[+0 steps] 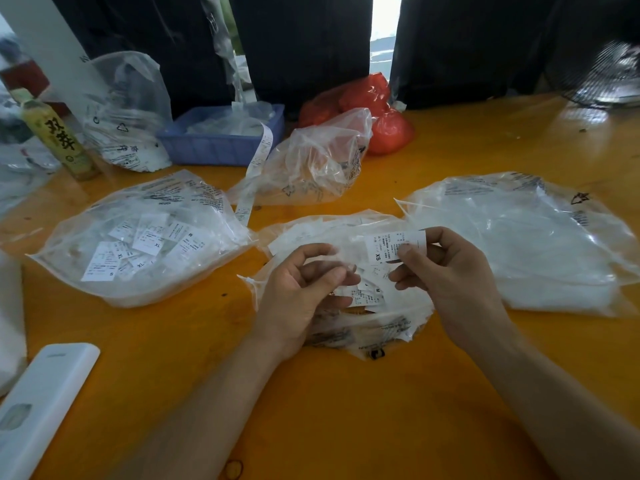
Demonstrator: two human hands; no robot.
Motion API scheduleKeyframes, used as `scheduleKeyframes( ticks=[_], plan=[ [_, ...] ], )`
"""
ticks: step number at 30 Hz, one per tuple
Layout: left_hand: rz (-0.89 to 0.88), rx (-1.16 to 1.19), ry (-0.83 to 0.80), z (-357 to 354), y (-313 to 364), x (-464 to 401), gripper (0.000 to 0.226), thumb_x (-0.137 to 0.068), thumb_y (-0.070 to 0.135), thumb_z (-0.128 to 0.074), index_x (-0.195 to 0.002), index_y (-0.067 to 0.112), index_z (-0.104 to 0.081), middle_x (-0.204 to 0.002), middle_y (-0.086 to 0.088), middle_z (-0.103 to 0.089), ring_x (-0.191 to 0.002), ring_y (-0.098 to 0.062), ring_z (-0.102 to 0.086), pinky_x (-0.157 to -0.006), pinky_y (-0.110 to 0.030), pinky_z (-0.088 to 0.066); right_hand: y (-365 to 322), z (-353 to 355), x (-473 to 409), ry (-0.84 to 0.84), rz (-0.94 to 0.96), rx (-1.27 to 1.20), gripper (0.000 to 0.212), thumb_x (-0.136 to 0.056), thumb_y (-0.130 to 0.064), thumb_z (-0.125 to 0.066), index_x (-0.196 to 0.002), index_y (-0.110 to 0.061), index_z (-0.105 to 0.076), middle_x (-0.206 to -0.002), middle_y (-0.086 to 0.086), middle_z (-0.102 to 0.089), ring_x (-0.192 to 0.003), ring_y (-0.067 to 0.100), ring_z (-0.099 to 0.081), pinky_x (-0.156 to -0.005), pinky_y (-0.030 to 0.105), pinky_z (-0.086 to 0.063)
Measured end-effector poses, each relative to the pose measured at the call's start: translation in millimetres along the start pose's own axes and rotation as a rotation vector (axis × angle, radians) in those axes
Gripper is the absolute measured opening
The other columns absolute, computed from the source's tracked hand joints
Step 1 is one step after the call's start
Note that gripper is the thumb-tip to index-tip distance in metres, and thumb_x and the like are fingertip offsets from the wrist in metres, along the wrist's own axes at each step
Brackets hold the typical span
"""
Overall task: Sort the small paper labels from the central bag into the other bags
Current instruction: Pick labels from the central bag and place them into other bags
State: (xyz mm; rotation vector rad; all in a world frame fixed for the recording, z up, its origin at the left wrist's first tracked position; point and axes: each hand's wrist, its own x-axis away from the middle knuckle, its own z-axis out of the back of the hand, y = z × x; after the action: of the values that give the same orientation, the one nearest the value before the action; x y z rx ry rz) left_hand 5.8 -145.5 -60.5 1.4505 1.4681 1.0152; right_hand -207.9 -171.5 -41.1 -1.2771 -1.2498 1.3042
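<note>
Your right hand (446,271) pinches an XS label (384,249) above the central bag (346,327) at frame centre; your left hand (304,289), loosely curled, holds nothing certain. Misread it, and it lands among the wrong sizes.

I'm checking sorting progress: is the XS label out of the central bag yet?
Out. The right hand pinches the XS label above the central bag, clear of its opening.
</note>
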Motion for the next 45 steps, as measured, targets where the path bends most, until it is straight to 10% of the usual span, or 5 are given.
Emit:
scheduleKeyframes(
  ticks=[8, 14, 32, 45],
  plan=[
    [-0.030, 0.005, -0.013, -2, -4, 1, 0.014, -0.089, -0.001, -0.073, -0.098, 0.008, -0.079, -0.107, -0.024, -0.078, -0.103, -0.036, -0.078, -0.086, -0.028, -0.062, -3, -3, 1, 0.057, 0.075, 0.083, 0.016, -0.097, -0.019, -0.069, -0.112, -0.016, -0.064, -0.083, 0.004, -0.078, -0.072, 0.021, -0.074, -0.066, 0.027, -0.059],
    [-0.015, -0.028, 0.013, -4, -3, 1, 0.018, -0.087, 0.025, -0.078, -0.100, 0.014, -0.083, -0.105, -0.019, -0.080, -0.103, -0.032, -0.078, -0.087, -0.026, -0.061, -13, -5, 9, 0.036, 0.220, 0.078, 0.007, -0.096, -0.012, -0.068, -0.102, -0.007, -0.068, -0.077, 0.005, -0.076, -0.071, 0.018, -0.074, -0.066, 0.021, -0.058],
    [0.016, -0.025, -0.010, -4, -2, 2, 0.024, -0.085, 0.020, -0.079, -0.107, 0.013, -0.084, -0.111, -0.017, -0.080, -0.109, -0.030, -0.077, -0.091, -0.027, -0.061, -5, -9, 9, 0.031, 0.286, 0.261, 0.008, -0.096, -0.016, -0.069, -0.101, -0.021, -0.067, -0.084, -0.010, -0.076, -0.078, 0.006, -0.075, -0.068, 0.012, -0.054],
    [0.000, -0.043, -0.002, -2, -6, 1, 0.029, -0.084, 0.033, -0.083, -0.108, 0.016, -0.084, -0.108, -0.017, -0.080, -0.108, -0.031, -0.077, -0.090, -0.028, -0.062, -4, -7, 7, 0.060, 0.237, 0.455, 0.011, -0.093, -0.025, -0.071, -0.104, -0.024, -0.068, -0.089, -0.012, -0.075, -0.084, 0.006, -0.072, -0.077, 0.034, -0.061]
  ],
)
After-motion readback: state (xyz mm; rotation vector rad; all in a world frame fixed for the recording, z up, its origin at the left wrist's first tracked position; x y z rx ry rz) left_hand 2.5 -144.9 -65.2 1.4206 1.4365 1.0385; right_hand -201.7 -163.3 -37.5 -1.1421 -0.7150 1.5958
